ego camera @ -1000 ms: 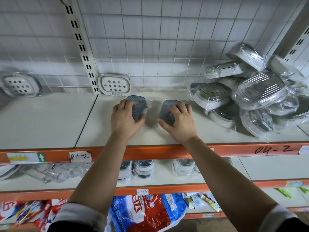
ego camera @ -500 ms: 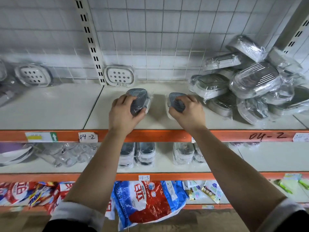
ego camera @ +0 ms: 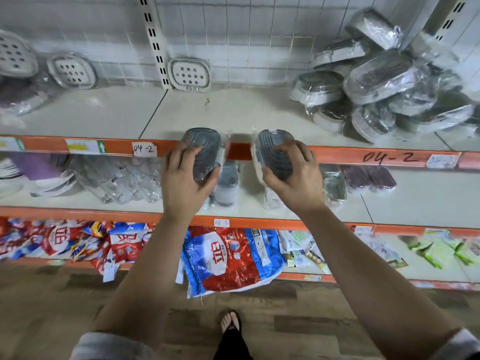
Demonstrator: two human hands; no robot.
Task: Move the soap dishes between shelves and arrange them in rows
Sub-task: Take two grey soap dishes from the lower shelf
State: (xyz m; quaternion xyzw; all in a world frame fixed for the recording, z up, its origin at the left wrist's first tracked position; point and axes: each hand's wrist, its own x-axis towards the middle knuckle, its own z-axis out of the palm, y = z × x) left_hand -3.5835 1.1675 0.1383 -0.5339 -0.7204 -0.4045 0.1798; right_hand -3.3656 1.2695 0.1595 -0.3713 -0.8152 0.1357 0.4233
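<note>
Soap dish (ego camera: 201, 152), film-wrapped, lies gripped in the curled left hand (ego camera: 185, 185); second soap dish (ego camera: 275, 152) in the curled right hand (ego camera: 292, 181); both just before the orange shelf edge (ego camera: 240, 151).

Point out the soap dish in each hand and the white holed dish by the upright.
left-hand soap dish (ego camera: 207, 144): head view, ribbed grey top.
right-hand soap dish (ego camera: 270, 143): head view, ribbed grey top.
white holed dish (ego camera: 189, 73): head view, perforated face.
</note>
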